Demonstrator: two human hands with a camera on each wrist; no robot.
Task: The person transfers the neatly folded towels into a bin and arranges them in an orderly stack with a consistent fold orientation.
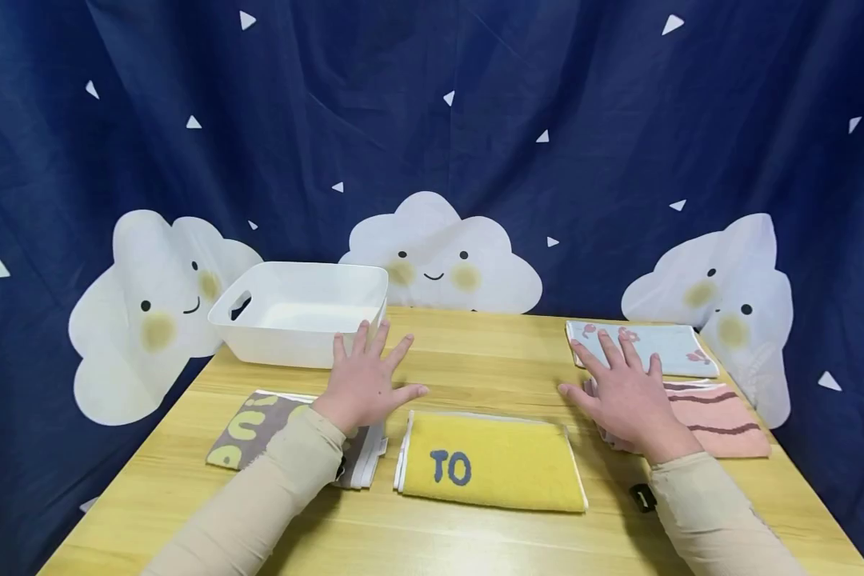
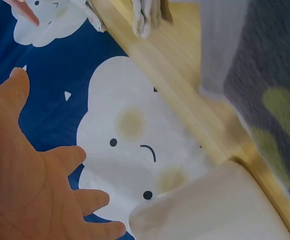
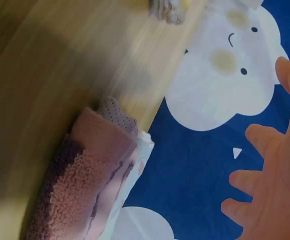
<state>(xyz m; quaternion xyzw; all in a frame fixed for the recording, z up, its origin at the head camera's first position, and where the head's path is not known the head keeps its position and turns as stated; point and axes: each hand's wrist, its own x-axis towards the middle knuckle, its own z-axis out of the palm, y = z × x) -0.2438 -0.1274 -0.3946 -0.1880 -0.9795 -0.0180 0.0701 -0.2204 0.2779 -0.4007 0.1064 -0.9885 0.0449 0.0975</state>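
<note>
My left hand, fingers spread and holding nothing, hovers near the front corner of a white plastic bin. Below its wrist lies a folded grey towel with yellow-green lettering, partly hidden by my forearm. In the middle a folded yellow towel marked "TO" lies flat. My right hand, also spread and holding nothing, is over the folded pink striped towel. Its fingers overlap a light blue towel with pink motifs in the head view. The right wrist view shows the pink towel's thick folded edge.
The wooden table carries the bin at its back left and the towels around it. A dark blue curtain with white clouds hangs behind the table's far edge. A small black buckle is at my right wrist.
</note>
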